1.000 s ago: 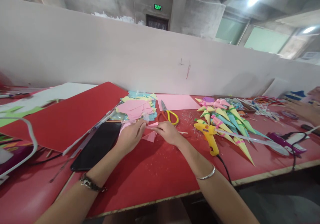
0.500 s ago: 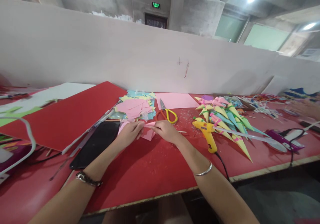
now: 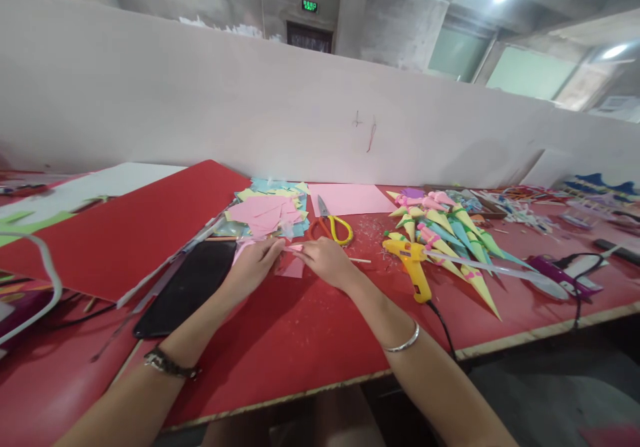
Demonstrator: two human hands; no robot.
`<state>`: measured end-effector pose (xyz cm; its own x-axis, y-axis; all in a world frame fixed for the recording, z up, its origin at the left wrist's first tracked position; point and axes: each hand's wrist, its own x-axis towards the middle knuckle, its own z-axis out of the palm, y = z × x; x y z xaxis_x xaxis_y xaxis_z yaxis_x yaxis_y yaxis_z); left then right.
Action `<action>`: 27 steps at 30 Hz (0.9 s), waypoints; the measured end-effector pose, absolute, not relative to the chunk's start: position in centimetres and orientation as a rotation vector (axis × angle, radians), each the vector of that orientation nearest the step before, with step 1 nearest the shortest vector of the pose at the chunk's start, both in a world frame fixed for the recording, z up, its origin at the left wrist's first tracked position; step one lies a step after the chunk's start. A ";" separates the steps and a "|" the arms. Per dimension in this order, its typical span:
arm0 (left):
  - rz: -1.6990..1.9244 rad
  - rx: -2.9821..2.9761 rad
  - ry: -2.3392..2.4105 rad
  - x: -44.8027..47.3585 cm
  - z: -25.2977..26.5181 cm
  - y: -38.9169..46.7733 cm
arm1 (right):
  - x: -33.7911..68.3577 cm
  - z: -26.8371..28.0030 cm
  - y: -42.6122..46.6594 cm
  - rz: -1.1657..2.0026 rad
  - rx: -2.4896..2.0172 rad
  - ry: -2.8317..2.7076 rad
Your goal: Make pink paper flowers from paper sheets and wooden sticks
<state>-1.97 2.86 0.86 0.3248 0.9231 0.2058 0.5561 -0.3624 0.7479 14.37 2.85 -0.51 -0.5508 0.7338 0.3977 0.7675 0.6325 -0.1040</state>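
Observation:
Between my two hands is a small piece of pink paper (image 3: 294, 248), narrow as if rolled or folded. My left hand (image 3: 257, 259) is closed on its left end. The fingers of my right hand (image 3: 324, 258) pinch its right end. Another pink paper piece (image 3: 291, 268) lies on the red table just below the fingers. Scissors (image 3: 332, 224) with one yellow and one red handle rest right behind my right hand. A stack of pink paper pieces (image 3: 263, 212) lies behind my left hand, over blue and yellow ones.
On the right a yellow glue gun (image 3: 411, 264) lies beside a pile of pastel paper cones (image 3: 475, 247). A black phone-like slab (image 3: 187, 294) and a red board (image 3: 150, 230) are on the left. A pink sheet (image 3: 355, 200) lies by the white partition (image 3: 300, 120).
The pink paper between my fingers looks narrower and shorter, and my hands stay close together. The view has shifted slightly. At the far right, another person's hand is gone from its earlier place.

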 end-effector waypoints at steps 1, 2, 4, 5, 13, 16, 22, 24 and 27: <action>0.879 2.134 1.321 -2.1 1.0 2.8 | 14.4 -0.4 2.8 -0.090 -1.217 -2.440; 0.892 2.244 1.343 -2.2 1.1 2.8 | 14.5 -0.4 2.7 -0.067 -1.238 -2.430; 0.848 2.432 1.369 -2.4 1.1 2.9 | 14.6 -0.2 2.6 -0.034 -1.251 -2.418; 0.807 2.477 1.376 -2.5 1.2 2.9 | 14.7 -0.2 2.6 -0.025 -1.248 -2.418; 0.667 2.496 1.522 -2.7 0.9 3.1 | 14.6 -0.3 2.7 -0.058 -1.213 -2.415; 0.611 2.538 1.582 -2.8 0.8 3.2 | 14.5 -0.5 2.9 -0.091 -1.195 -2.421; 0.771 2.424 1.369 -2.8 0.6 3.5 | 14.5 -0.6 2.9 -0.082 -1.165 -2.415; 0.824 2.244 1.280 -2.7 0.5 3.5 | 14.5 -0.7 2.8 -0.045 -1.152 -2.406; 0.803 2.054 1.209 -2.6 0.4 3.5 | 14.5 -0.8 2.6 0.058 -1.097 -2.364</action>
